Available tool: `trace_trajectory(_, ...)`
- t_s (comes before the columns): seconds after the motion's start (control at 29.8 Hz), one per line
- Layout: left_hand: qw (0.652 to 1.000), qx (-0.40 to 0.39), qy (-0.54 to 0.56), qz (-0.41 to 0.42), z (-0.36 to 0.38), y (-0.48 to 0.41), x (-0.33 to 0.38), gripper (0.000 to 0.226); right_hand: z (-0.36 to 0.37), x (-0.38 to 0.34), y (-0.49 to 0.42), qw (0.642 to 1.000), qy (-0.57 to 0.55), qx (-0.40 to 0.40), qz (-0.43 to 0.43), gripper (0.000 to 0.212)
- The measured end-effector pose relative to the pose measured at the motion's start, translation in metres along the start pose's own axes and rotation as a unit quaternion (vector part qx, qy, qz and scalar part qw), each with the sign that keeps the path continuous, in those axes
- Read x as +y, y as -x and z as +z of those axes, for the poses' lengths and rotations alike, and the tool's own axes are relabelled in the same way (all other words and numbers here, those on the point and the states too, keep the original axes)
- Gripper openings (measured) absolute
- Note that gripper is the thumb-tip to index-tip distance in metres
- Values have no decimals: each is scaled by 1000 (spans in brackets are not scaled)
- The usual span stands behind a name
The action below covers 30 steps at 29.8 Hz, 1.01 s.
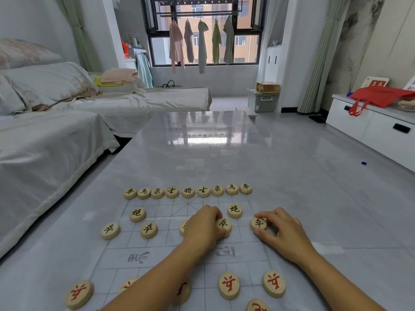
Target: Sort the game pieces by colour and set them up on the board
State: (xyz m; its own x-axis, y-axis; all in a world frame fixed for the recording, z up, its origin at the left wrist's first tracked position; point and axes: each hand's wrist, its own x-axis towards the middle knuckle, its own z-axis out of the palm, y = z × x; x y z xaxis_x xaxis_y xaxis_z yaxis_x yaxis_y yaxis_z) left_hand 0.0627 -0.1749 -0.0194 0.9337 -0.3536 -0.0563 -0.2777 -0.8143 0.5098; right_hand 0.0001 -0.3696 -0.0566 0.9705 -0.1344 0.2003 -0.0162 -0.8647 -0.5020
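- Up close, the left hand (205,223) rests on the board (170,254), its fingers curled around a black-marked pawn (224,224); the grip is closed on that piece.
- At 3 o'clock of it, the right hand (281,230) pinches another black-marked pawn (258,223) between thumb and fingertips, on the board's right edge.
- Each wooden disc carries one brushed character. At 12 o'clock, nine black-marked discs form the back row (188,191) along the far edge, with 將 in the middle and 車 at both ends.
- Two black cannons marked 炮 (137,213) sit one row nearer, one at 10 o'clock of the left hand, the other between the hands and slightly farther.
- More black pawns (149,230) lie at 9 o'clock of the left hand; one is partly hidden under it.
- Red-marked pieces (229,285) lie along the near edge at 6 o'clock, two partly hidden by the left forearm.
- Grey characters are printed across the board's middle band; they read upside down from here.
- A glossy pale-grey worktop (202,153) carries the thin, translucent board and mirrors the window.
- At 9 o'clock stands a sofa (56,135) under a white cover; at 12 o'clock clothes (202,44) hang before a dark-framed window; at 2 o'clock a red bag (377,97) lies on a white cabinet (368,129).
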Motion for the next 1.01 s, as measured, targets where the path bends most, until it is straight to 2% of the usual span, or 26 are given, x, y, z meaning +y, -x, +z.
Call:
trace_trajectory(0.91,1000,-11,8,-10,2,1,2,49,-2,-3,1,1000,-2,-11,3,36)
trace_trajectory(1.01,998,11,61,11,-5,5,1,59,-5,-5,-1,998,-64,7,24,32)
